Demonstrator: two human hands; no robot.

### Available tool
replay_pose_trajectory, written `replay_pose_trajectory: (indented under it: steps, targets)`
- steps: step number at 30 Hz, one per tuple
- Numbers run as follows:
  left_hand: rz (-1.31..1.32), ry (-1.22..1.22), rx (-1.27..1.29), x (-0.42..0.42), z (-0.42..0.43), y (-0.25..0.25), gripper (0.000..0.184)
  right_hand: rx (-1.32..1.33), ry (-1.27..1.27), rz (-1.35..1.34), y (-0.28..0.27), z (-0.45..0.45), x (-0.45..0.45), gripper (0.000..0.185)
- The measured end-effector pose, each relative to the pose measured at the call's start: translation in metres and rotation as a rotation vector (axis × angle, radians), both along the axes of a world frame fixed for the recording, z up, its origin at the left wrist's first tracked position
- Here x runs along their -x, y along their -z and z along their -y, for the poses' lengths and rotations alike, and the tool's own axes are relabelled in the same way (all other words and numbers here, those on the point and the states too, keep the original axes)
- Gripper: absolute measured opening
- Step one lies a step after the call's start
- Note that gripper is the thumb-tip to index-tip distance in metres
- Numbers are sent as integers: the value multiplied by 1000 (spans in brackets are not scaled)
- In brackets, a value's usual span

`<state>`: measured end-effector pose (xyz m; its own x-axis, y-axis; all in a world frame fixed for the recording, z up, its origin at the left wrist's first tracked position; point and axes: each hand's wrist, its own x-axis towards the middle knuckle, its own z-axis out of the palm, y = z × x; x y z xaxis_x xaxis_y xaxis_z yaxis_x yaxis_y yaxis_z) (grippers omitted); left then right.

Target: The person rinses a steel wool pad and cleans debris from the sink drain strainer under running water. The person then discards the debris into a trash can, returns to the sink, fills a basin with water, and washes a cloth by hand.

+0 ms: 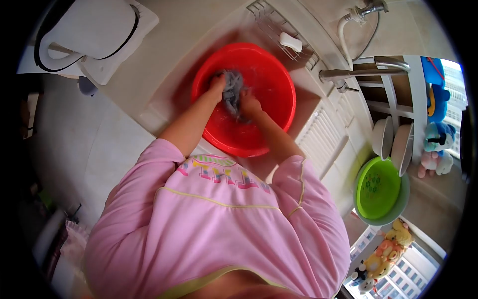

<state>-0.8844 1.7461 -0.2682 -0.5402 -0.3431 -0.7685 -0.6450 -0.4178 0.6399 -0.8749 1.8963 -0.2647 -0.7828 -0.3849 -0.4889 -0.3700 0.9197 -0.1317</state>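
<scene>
A wet grey cloth [232, 92] is bunched up inside a red basin [276, 84] that stands in the sink. My left hand [217, 85] is closed on the cloth's left side. On its right side my right hand [250, 103] grips it too, a little blurred, with the fingers partly hidden. Water seems to lie in the basin around the cloth. Both forearms reach over the near rim.
A white soap bar [291, 42] lies on a wire rack [269, 20] behind the basin. The faucet [343, 74] stands to the right, beside a ribbed washboard [318, 132]. Green basin [378, 189] and white basins [382, 137] hang further right. A white appliance [94, 30] is at upper left.
</scene>
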Motion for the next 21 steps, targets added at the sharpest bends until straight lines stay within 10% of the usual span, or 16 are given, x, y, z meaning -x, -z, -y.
replay_pose_trajectory:
  steps: [4, 8, 12, 16, 21]
  targets:
    - [-34, 157, 203, 2, 2, 21, 50, 159, -121, -214, 1, -37, 22, 46]
    - [-178, 108, 557, -11, -13, -30, 60, 466, 576, -126, -7, -15, 13, 46]
    - [-120, 72, -117, -8, -8, -39, 69, 1302, 911, 711, -70, 11, -5, 37]
    - [-186, 108, -878, -8, 0, -5, 67, 996, 351, 182, -130, 47, -51, 31]
    - [-901, 648, -212, -23, -22, 21, 50, 647, 184, -264, -124, 59, -48, 26]
